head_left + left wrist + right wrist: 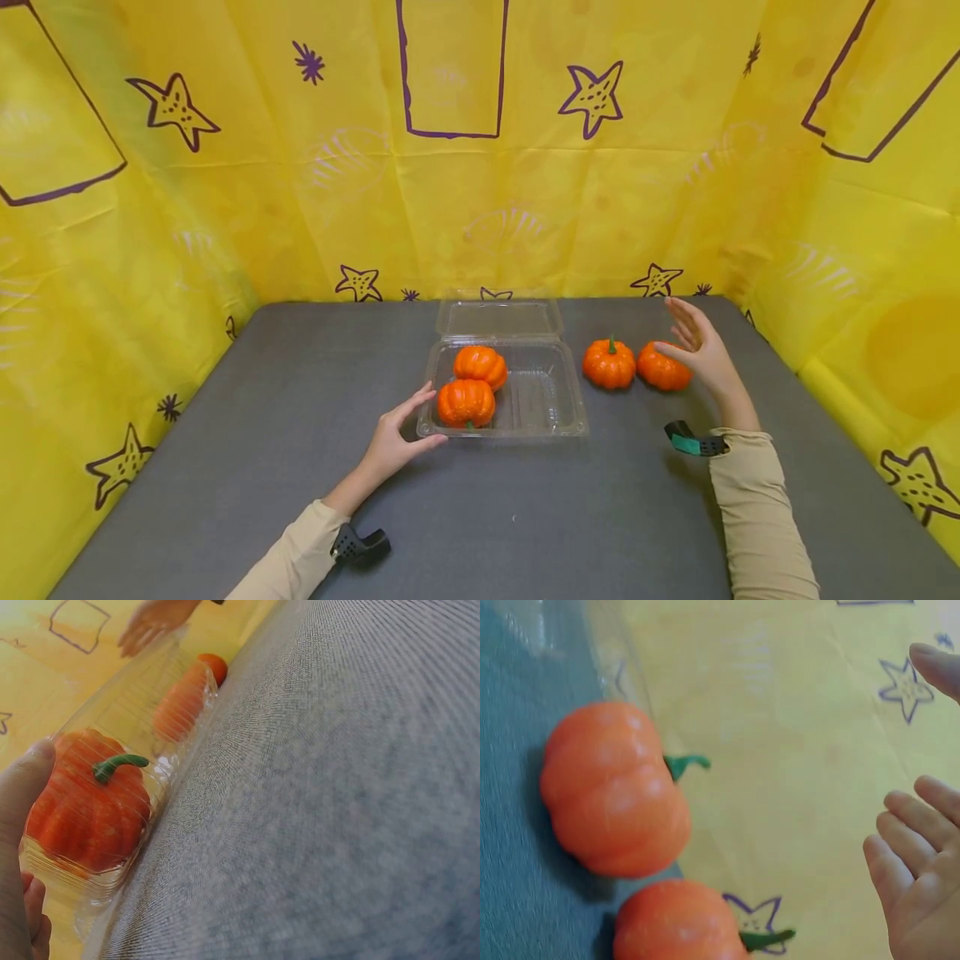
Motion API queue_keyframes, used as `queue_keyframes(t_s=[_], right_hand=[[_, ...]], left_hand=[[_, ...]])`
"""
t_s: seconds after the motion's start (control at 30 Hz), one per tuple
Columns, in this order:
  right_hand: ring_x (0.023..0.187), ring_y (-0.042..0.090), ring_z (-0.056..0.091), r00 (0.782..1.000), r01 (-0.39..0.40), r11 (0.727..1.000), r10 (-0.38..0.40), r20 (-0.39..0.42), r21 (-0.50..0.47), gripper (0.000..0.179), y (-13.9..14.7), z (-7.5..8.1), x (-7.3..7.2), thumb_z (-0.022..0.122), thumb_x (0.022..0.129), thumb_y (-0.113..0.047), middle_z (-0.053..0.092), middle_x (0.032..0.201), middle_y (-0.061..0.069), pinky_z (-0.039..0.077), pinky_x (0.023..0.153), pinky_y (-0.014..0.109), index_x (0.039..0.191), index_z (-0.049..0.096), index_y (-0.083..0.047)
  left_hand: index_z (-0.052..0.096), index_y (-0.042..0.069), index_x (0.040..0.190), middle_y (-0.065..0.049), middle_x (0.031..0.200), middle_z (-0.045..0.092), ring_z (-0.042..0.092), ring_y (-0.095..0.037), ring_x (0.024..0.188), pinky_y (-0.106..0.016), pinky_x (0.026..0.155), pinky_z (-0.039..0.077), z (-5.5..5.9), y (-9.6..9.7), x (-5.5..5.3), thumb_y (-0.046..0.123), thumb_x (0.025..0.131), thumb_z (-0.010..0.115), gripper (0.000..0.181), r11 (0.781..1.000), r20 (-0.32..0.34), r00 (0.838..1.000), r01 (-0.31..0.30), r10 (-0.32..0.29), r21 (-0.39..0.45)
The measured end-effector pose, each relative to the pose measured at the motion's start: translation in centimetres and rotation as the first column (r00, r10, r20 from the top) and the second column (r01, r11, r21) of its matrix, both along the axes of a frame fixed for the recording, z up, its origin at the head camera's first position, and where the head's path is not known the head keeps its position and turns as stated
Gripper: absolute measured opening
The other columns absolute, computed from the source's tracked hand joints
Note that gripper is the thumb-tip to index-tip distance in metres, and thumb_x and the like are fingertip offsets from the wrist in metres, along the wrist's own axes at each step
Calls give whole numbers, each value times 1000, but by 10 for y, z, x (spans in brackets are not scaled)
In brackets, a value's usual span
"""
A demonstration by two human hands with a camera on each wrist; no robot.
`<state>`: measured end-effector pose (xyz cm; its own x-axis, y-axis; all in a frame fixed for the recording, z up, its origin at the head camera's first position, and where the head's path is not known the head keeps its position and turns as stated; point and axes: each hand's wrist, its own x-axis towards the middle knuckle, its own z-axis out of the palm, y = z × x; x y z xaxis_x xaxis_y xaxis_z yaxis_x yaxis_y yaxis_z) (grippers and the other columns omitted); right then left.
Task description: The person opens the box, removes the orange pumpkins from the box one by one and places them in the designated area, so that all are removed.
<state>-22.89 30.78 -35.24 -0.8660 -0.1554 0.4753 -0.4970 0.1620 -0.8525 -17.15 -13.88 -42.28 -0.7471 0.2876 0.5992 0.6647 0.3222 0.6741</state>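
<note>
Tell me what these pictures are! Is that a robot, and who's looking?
No robot here! The left grip and right grip are simply a person's bare hands. The wide picture comes from a camera on the person's head, looking forward and down. The other two come from cameras on the wrists, so things look closer and tilted. On the grey table sits a clear plastic box with its lid open. Two orange pumpkins are inside, and two more pumpkins sit to its right. The left grip touches the box's near left corner. The right grip is near the outside pumpkins, holding nothing.
</note>
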Motion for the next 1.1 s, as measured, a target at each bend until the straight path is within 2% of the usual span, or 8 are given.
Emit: queue_keyframes(t_s=[0.13, 0.3, 0.57, 0.7, 0.87, 1.1], right_hand=[[130, 23, 23, 999, -22, 1000, 23, -37, 19, 68, -10, 3, 0, 60, 79, 12, 31, 141, 6, 26, 100, 25, 137, 28, 1], [129, 24, 25, 993, -61, 997, 65, -94, 40, 68, -27, 9, 3, 62, 76, 13, 32, 140, 12, 26, 99, 22, 136, 30, 3], [127, 26, 28, 964, -160, 981, 178, -196, 106, 72, -58, 14, 5, 64, 70, 20, 30, 139, 18, 26, 99, 24, 132, 30, 11], [128, 27, 25, 950, -223, 969, 241, -200, 110, 74, -70, 13, 3, 62, 69, 23, 27, 140, 20, 26, 100, 26, 133, 29, 10], [129, 26, 24, 933, -282, 953, 300, -199, 115, 72, -83, 12, 3, 63, 72, 20, 25, 140, 24, 25, 101, 28, 134, 27, 10], [127, 28, 27, 914, -317, 936, 344, -213, 152, 74, -102, 10, 7, 67, 71, 15, 27, 140, 22, 25, 101, 30, 135, 30, 7]], left_hand=[[53, -11, 114, -29, 122, 46, 44, -40, 112, -25, 96, 31, -1, 0, 0, -3, 62, 79, 58, 1000, -5, 1000, -2, 2, -3], [54, -11, 113, -29, 122, 46, 45, -40, 111, -21, 95, 29, -1, -1, 0, -2, 62, 79, 58, 1000, -14, 1000, 0, 0, 1], [54, -10, 114, -28, 123, 46, 45, -40, 112, -20, 95, 28, 1, -1, -1, -2, 62, 79, 58, 1000, -20, 1000, -5, 5, 2], [54, -10, 113, -29, 122, 46, 45, -41, 111, -20, 95, 28, 1, -2, -1, -2, 62, 79, 57, 1000, -23, 1000, 1, -1, 9], [54, -10, 113, -29, 122, 47, 45, -41, 111, -20, 95, 28, 0, -3, -2, -3, 61, 79, 57, 1000, -28, 1000, -4, 4, 12], [55, -9, 112, -28, 121, 47, 45, -40, 111, -21, 96, 28, -1, -1, -1, -2, 62, 79, 55, 1000, -23, 1000, 0, 1, 13]])
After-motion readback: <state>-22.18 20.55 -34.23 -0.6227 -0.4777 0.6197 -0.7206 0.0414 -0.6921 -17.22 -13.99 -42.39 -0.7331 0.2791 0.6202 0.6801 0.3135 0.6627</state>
